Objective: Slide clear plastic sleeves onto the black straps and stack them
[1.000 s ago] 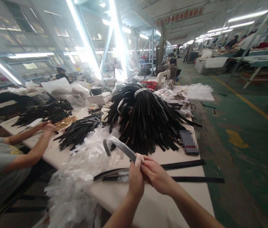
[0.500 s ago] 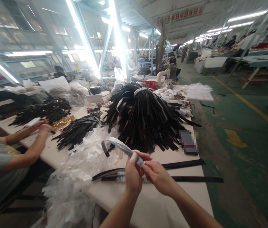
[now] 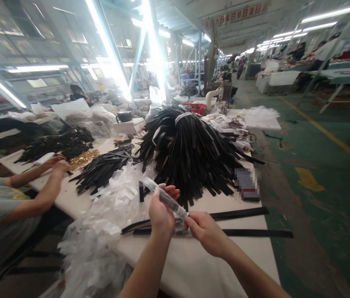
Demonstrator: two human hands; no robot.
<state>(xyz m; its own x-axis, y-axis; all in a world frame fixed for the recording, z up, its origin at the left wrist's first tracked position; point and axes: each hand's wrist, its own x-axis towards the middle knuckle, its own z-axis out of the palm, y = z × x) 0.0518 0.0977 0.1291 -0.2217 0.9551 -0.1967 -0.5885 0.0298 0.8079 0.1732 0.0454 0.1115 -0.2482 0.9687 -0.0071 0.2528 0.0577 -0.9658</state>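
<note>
Since the earlier frame, my left hand [image 3: 162, 213] has moved along the plastic-sleeved strap [image 3: 171, 201], away from my right hand [image 3: 207, 234]. Left: fingers uncurled, strap running across it. Right: clenched on the strap's near end. The strap is held above the table [image 3: 224, 269]; two black straps [image 3: 255, 233] lie below, a tied strap bundle [image 3: 190, 153] beyond, plastic wrappers [image 3: 91, 236] leftward.

A black strap [image 3: 165, 198] in clear plastic [image 3: 179, 210] slants between the hands [image 3: 207, 232], far end drooping.

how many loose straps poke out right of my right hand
2: the far strap and the near strap, both on the table. More may hide behind the right hand.
</note>
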